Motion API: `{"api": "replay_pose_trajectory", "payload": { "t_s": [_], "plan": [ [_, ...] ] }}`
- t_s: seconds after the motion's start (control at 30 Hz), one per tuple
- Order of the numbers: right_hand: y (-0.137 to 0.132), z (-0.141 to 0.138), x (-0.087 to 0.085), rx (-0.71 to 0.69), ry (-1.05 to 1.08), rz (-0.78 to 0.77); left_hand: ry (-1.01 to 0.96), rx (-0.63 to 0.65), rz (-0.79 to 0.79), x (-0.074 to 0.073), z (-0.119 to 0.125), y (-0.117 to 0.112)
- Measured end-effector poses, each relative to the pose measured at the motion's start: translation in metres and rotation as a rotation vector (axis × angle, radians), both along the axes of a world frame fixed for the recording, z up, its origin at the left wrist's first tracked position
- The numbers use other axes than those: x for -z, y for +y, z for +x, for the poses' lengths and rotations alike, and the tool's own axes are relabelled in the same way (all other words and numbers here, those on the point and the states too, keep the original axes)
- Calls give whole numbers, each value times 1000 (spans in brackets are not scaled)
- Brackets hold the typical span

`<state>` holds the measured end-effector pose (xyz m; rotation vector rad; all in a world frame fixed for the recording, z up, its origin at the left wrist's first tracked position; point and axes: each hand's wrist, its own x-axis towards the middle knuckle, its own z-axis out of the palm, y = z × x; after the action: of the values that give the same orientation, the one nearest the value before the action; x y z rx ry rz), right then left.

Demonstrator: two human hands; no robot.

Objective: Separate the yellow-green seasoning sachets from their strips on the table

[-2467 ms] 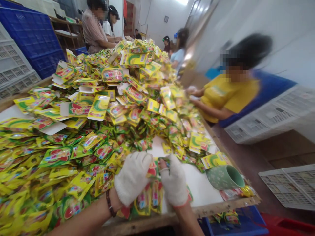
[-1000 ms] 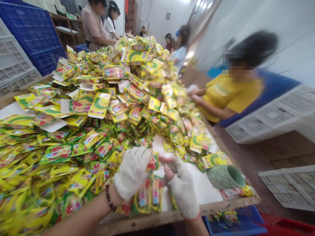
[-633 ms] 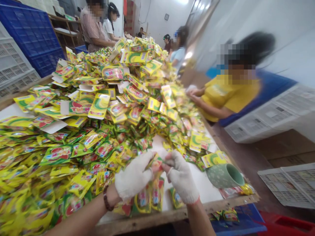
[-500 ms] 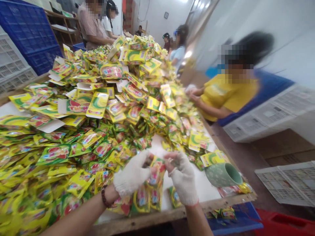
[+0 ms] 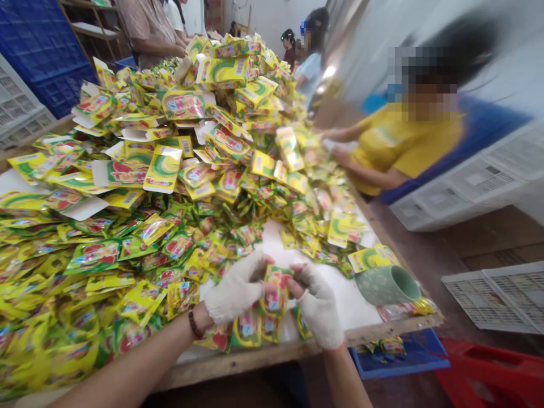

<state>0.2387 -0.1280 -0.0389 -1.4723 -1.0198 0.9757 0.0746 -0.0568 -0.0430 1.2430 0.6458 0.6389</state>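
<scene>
Pinching a sachet point(image 5: 276, 285) upright between left grip point(image 5: 236, 290) and right grip point(image 5: 319, 306), both gloved, each closed on one side edge. Held just above the counter point(image 5: 272, 242) near its front edge, over a few flat packets point(image 5: 249, 331). Near the right grip, lying on its side, a green mug point(image 5: 385, 286). Beyond, heaped high, a pile of packets point(image 5: 170, 170).

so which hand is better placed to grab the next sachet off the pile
Probably the left hand: the pile lies right beside it, while the right hand borders mostly bare table and the mug. Both hands pinch one sachet.
</scene>
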Motion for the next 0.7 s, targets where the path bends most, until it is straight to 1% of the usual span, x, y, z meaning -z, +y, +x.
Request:
{"api": "replay_pose_trajectory", "payload": {
  "t_s": [0.13, 0.2, 0.27, 0.37, 0.43, 0.5, 0.6, 0.7],
  "plan": [
    [-14, 16, 1, -64, -193, 6, 136, 44, 149, 2, 10, -7],
    [-18, 19, 1, -86, -220, -3, 198, 24, 208, 4, 14, -11],
    [-19, 19, 1, -81, -139, -5, 197, -3, 184, 6, 17, -14],
    [-17, 18, -1, -102, -12, -24, 178, -40, 95, 9, 18, -17],
    [-17, 19, -3, -164, -59, -47, 196, -35, 94, 9, 17, -18],
    [-19, 22, -5, -204, -174, -47, 219, 5, 126, 8, 16, -19],
    [-23, 24, -10, -198, -298, -16, 258, 70, 184, 6, 15, -22],
    [-23, 24, -16, -182, -304, -31, 240, 64, 177, 6, 14, -26]
  ]
}}
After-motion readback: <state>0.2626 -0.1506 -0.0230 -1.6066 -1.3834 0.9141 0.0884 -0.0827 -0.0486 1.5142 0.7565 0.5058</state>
